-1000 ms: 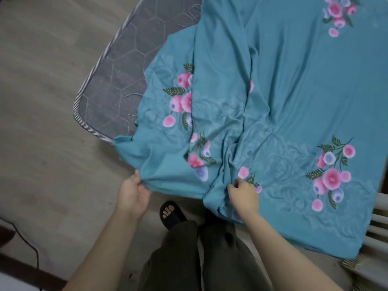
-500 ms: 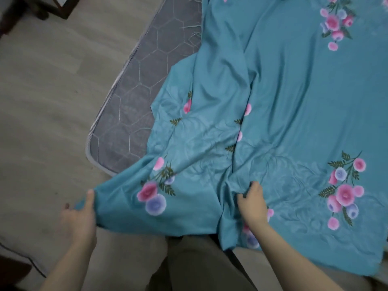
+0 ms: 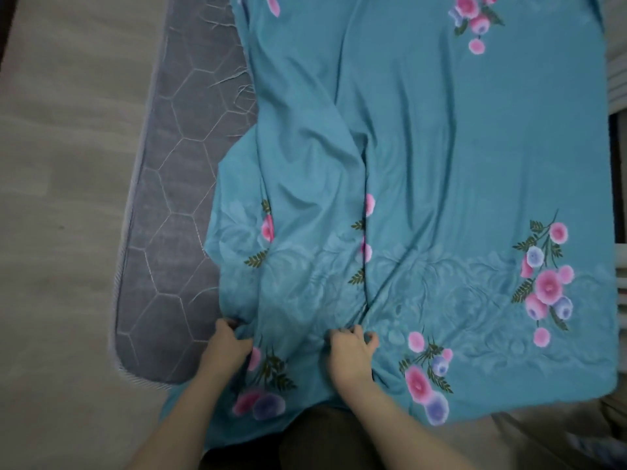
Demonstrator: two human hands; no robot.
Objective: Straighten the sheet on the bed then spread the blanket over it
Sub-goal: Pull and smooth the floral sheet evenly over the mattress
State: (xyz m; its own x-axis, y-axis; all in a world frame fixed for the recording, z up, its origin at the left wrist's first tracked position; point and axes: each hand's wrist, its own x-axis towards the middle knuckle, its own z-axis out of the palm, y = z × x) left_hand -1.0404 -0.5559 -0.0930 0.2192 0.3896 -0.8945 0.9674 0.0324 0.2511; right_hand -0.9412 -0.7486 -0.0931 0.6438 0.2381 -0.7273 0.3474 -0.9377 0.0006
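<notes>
Though mostly flat, creased teal sheet

We see dark trousers of a plain brownish-grey cloth; the weave is too blurred for us to make out. Left of the trousers, the left forearm is bare along all the length we can see, as far as the left hand. Right of the trousers, the right forearm is bare in the same way, as far as the right hand. The nails are too blurred for us to judge.
</notes>
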